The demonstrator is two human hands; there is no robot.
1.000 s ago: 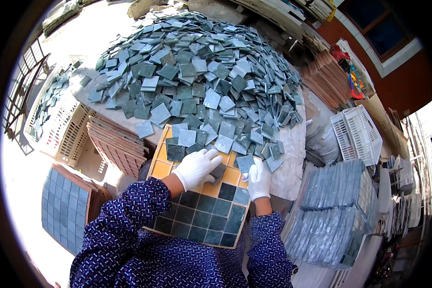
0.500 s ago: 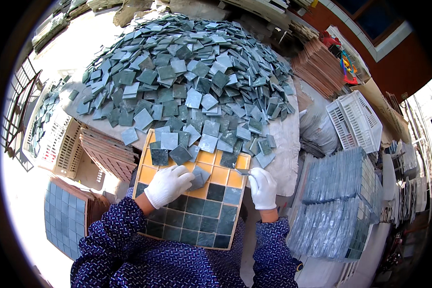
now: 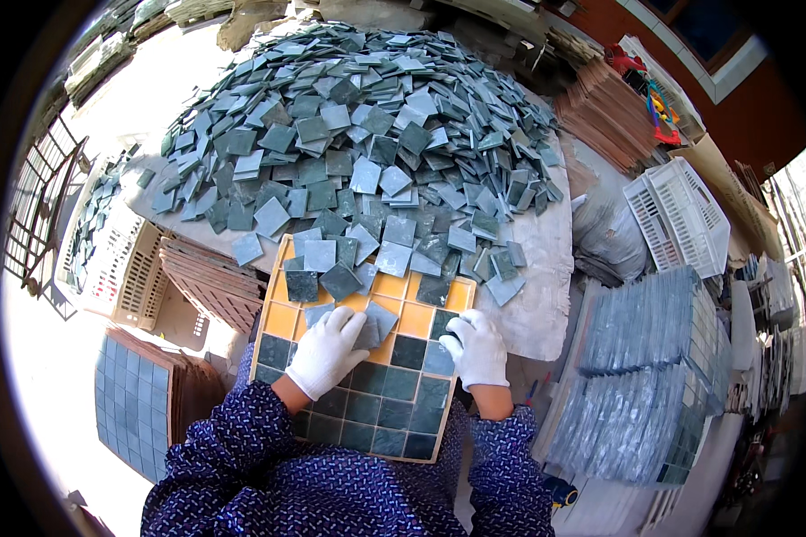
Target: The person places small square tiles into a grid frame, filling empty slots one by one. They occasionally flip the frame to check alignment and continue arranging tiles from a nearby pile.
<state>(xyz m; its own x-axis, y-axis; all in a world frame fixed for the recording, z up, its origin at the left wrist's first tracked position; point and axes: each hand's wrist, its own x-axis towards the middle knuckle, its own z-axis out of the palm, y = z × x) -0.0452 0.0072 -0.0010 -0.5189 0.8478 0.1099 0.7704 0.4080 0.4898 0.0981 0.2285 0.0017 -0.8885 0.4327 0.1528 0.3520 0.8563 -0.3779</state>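
The left hand [image 3: 325,353] hides part of the grey tiles [image 3: 382,319] it holds, so their count cannot be told, along with several cells of the yellow grid tray [image 3: 416,319]. The right hand [image 3: 477,351] covers a stretch of the tray's right edge. The left sleeve [image 3: 233,430] hides the tray's lower left corner; the lower picture edge cuts off the right sleeve [image 3: 508,474]. The tile heap [image 3: 358,125] buries much of the worktop [image 3: 542,268]. The dark rim crops the window [image 3: 703,31].
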